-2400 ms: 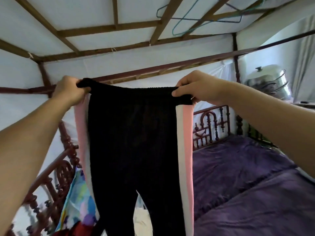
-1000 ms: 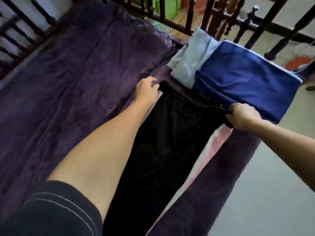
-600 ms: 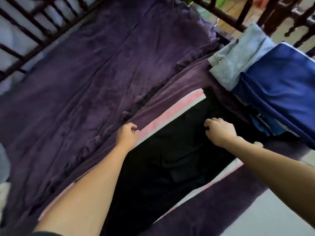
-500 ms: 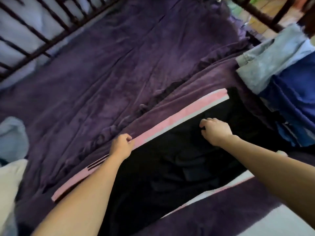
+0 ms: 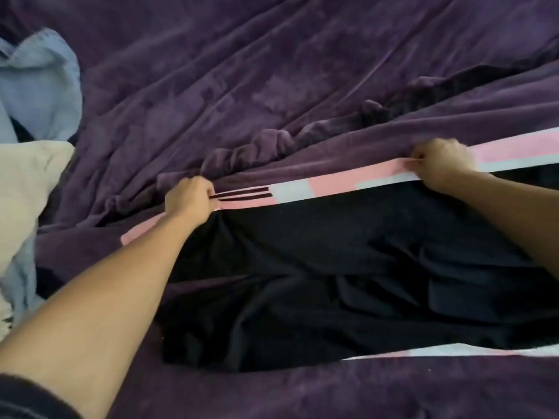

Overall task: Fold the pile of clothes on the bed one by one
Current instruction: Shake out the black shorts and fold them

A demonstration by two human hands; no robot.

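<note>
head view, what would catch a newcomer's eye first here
The black trousers with pink-and-white side stripes stand out first, spread across the middle of the purple blanket. The person's left grip and right grip both pinch the far striped edge. Bunched pale blue and cream clothes lie at the left edge.

A purple blanket (image 5: 181,86) is lying rumpled, running out of view far, near and right. Long creases (image 5: 317,49) are fanning across its far part, and a bunched ridge (image 5: 257,145) is rising across the middle. Right of that ridge, a dark fold (image 5: 438,86) is gaping between two layers of the blanket.
</note>
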